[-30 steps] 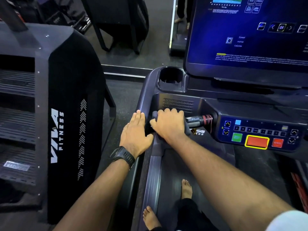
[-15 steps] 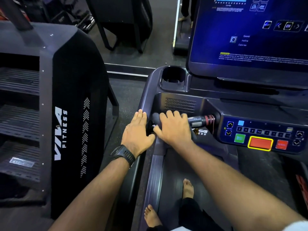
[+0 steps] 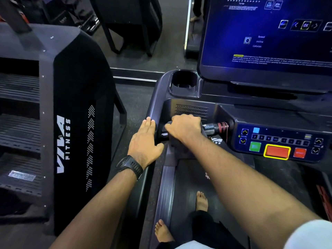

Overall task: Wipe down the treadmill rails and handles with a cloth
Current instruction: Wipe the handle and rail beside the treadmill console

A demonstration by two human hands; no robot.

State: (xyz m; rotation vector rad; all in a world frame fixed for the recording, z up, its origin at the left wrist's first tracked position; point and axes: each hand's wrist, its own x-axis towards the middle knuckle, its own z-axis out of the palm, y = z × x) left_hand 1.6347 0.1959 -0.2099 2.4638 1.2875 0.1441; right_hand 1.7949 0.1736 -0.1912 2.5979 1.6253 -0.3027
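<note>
Wiping the handle (image 3: 209, 127) at the front left corner of the treadmill (image 3: 167, 186), with the right hand (image 3: 185, 131) curled over the bar and closed on a dark cloth (image 3: 178, 147) pressed between palm and bar. Showing only the edges of that cloth, below and to the right of the knuckles; hard to separate from the dark plastic anywhere else. Resting the left hand (image 3: 143, 142) flat on the left rail (image 3: 156, 105), fingers straight and together, holding nothing, apparently just bracing. Wearing a black watch (image 3: 130, 166) on that wrist.

Against a second ago: rolled the right hand further forward over the bar, wrapping the fingers out of sight behind it instead of laying them on top. Kept the left hand in the same spot on the rail. Reads as a twisting rub round the bar and not a slide along it, so probably working the same short stretch, just short of the metal sensor and the red cord (image 3: 223, 126) wound at the console (image 3: 280, 141) end.

Looks no more than partway through: leaves the sensor end of the handle uncovered, the left rail under a bare hand only, and the right edge of the treadmill out of view. Worth keeping the cloth clear of the cord and of the red button (image 3: 277, 152) beyond it.
</note>
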